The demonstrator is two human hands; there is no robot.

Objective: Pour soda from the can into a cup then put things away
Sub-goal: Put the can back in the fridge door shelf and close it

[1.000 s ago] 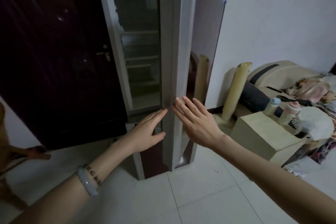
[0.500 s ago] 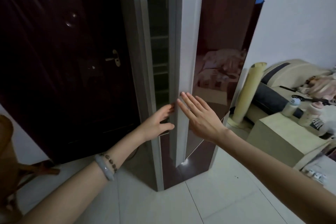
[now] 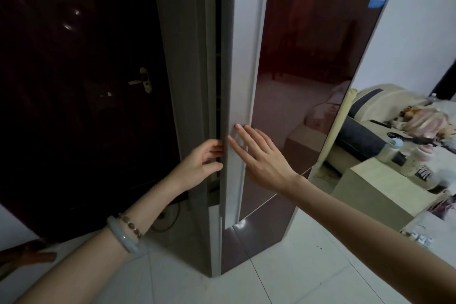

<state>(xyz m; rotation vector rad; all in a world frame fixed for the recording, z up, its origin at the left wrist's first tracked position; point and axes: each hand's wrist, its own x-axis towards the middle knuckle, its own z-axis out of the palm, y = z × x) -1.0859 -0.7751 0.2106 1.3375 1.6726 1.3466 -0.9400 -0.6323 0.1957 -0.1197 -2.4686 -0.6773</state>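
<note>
The right hand (image 3: pixel 261 159) lies flat, fingers straight, on the white edge of the fridge door (image 3: pixel 296 69). The left hand (image 3: pixel 198 164), fingers loosely bent and holding nothing, touches that edge at the thin dark gap (image 3: pixel 218 57) beside it. A wooden door (image 3: pixel 74 106) stands left.

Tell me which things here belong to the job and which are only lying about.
Job: fridge door, almost shut; left hand at its edge; right hand flat on it.
Lying about: bottles on the low cabinet; rolled mat; dark room door.
</note>
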